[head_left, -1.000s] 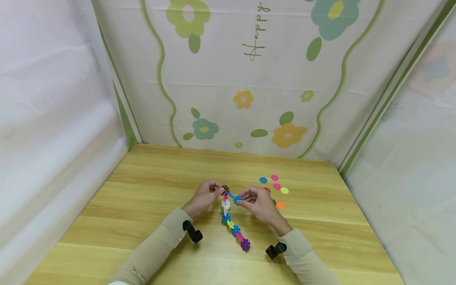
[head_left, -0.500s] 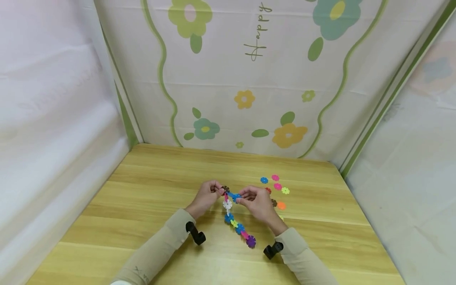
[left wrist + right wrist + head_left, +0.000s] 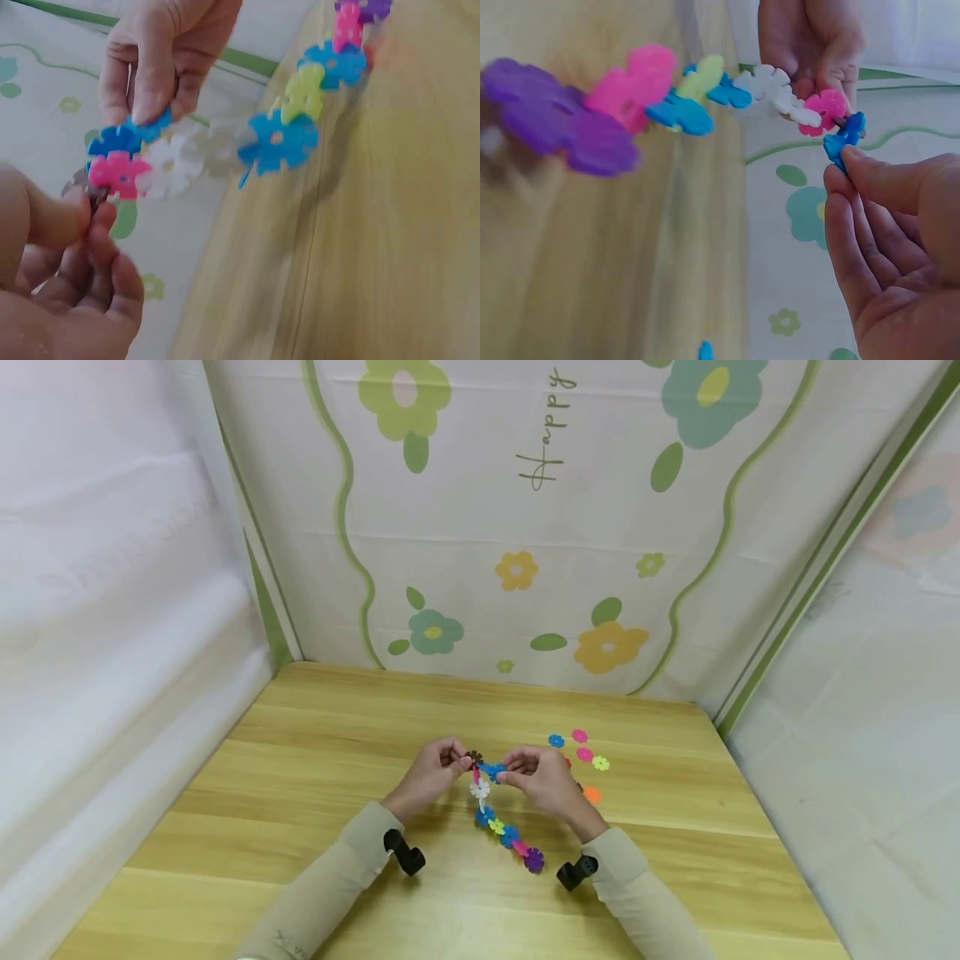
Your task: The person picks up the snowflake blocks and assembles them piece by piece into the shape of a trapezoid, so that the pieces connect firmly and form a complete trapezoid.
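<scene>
A chain of colourful notched plastic flower discs hangs between both hands over the table. My left hand (image 3: 433, 774) pinches the brown disc (image 3: 474, 759) at its upper end, between thumb and fingertips. With thumb and fingers, my right hand (image 3: 543, 783) pinches a blue disc (image 3: 495, 772); another blue disc (image 3: 116, 140) sits between it and the brown one. From the brown disc the chain runs down through a pink disc (image 3: 120, 174), white discs (image 3: 480, 788), blue and yellow ones, to a purple disc (image 3: 534, 860) at the lower end.
Loose flower discs lie beyond and beside the right hand: a blue one (image 3: 556, 741), pink ones (image 3: 580, 736), a yellow-green one (image 3: 601, 763) and an orange one (image 3: 592, 795). Flower-printed cloth (image 3: 450, 510) walls stand at the back and sides of the wooden table (image 3: 337, 727).
The blue disc in my right hand has shifted up and a little left, nearer the brown disc. The chain's purple end has swung right and slightly up. My left hand stays almost in place.
</scene>
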Motion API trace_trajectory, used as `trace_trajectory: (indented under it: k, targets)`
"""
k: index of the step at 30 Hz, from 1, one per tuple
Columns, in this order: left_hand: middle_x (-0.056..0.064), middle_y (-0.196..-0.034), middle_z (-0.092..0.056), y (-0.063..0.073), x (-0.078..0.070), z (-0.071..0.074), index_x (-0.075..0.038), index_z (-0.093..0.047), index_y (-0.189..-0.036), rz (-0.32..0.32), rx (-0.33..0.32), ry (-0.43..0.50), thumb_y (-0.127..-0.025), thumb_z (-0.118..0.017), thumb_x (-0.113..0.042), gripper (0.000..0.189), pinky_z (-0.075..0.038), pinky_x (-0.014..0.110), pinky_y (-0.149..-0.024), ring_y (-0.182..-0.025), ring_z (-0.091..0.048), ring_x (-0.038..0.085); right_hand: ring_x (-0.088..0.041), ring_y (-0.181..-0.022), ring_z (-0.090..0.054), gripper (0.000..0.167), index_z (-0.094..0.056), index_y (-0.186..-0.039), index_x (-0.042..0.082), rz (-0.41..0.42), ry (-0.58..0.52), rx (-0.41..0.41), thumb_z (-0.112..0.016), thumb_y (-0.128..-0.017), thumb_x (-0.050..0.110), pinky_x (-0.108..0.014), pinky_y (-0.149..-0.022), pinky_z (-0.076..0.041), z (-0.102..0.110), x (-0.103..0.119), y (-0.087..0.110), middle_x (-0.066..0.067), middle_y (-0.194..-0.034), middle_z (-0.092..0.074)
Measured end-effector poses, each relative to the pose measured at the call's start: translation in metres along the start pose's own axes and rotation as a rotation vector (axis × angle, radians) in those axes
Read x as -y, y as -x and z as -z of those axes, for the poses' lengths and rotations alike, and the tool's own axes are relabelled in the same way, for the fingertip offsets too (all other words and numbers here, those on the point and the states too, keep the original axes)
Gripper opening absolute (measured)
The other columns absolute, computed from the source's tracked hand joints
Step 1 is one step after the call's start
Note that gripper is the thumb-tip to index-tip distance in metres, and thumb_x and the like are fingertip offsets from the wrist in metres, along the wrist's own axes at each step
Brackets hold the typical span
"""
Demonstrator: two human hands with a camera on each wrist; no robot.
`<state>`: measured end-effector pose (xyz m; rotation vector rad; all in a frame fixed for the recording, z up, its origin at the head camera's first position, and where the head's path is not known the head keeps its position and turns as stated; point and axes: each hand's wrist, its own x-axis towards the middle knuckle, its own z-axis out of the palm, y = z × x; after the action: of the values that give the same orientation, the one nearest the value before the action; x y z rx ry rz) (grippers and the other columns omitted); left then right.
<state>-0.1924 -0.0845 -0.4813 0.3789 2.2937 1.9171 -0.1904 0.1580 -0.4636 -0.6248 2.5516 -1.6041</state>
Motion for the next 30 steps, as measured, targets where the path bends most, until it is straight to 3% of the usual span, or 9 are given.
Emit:
trace_trajectory:
  k: [3, 5, 12, 17, 21, 25, 30]
  targets:
    - [0.011, -0.105, -0.068, 0.000, -0.002, 0.007, -0.008, -0.067, -0.105, 0.000, 0.078, -0.026, -0.108, -0.063, -0.021, 0.014, -0.056, 0.044, -0.086, -0.101, -0.064, 0.042, -0.041, -0.088, -0.075, 0.007, -0.078, -0.101, 0.011, 0.040, 0.052, 0.049, -0.080, -0.095, 0.012, -0.030, -0.074, -0.063, 0.009, 0.004, -0.005, -0.005, -0.092, -0.078]
    - [0.008, -0.113, -0.070, 0.000, -0.004, 0.011, -0.012, -0.069, -0.113, 0.006, 0.105, -0.043, -0.108, -0.064, -0.029, 0.018, -0.056, 0.053, -0.096, -0.109, -0.066, 0.039, -0.041, -0.087, -0.075, 0.006, -0.077, -0.101, 0.011, 0.062, 0.083, 0.081, -0.079, -0.096, 0.012, -0.028, -0.073, -0.063, 0.015, 0.008, -0.008, -0.005, -0.091, -0.077]
    - [0.009, -0.131, -0.071, -0.006, -0.008, 0.012, -0.017, -0.070, -0.130, -0.030, 0.194, -0.121, -0.103, -0.071, -0.033, 0.032, -0.053, 0.047, -0.109, -0.118, -0.067, 0.019, -0.035, -0.086, -0.075, 0.007, -0.078, -0.104, 0.013, 0.098, 0.175, 0.205, -0.077, -0.097, 0.011, -0.030, -0.074, -0.063, 0.025, 0.016, -0.013, -0.002, -0.093, -0.077]
    - [0.003, -0.127, -0.072, -0.009, -0.002, 0.006, -0.018, -0.071, -0.130, -0.090, 0.305, -0.169, -0.100, -0.076, -0.032, 0.034, -0.057, 0.037, -0.101, -0.113, -0.067, 0.018, -0.034, -0.088, -0.075, 0.007, -0.078, -0.104, 0.012, 0.118, 0.168, 0.243, -0.076, -0.098, 0.009, -0.025, -0.075, -0.061, 0.021, 0.018, -0.012, -0.003, -0.095, -0.077]
    - [0.000, -0.120, -0.074, -0.008, 0.002, 0.002, -0.020, -0.073, -0.126, -0.118, 0.343, -0.170, -0.100, -0.075, -0.032, 0.028, -0.059, 0.030, -0.090, -0.104, -0.069, 0.018, -0.040, -0.091, -0.074, 0.008, -0.077, -0.106, 0.010, 0.120, 0.143, 0.260, -0.075, -0.098, 0.009, -0.024, -0.077, -0.062, 0.019, 0.018, -0.011, -0.004, -0.097, -0.077]
    - [0.001, -0.116, -0.074, -0.007, 0.004, 0.002, -0.019, -0.075, -0.123, -0.119, 0.339, -0.159, -0.101, -0.074, -0.031, 0.025, -0.059, 0.030, -0.087, -0.100, -0.069, 0.018, -0.037, -0.093, -0.075, 0.011, -0.077, -0.110, 0.011, 0.116, 0.147, 0.268, -0.075, -0.099, 0.013, -0.025, -0.079, -0.062, 0.026, 0.016, -0.011, -0.004, -0.100, -0.077]
    - [0.004, -0.116, -0.073, -0.005, 0.004, 0.005, -0.018, -0.075, -0.122, -0.099, 0.290, -0.145, -0.102, -0.073, -0.031, 0.024, -0.059, 0.030, -0.086, -0.099, -0.068, 0.018, -0.018, -0.090, -0.074, 0.013, -0.076, -0.112, 0.011, 0.093, 0.228, 0.207, -0.075, -0.099, 0.014, -0.026, -0.079, -0.062, 0.050, 0.011, -0.018, -0.004, -0.101, -0.077]
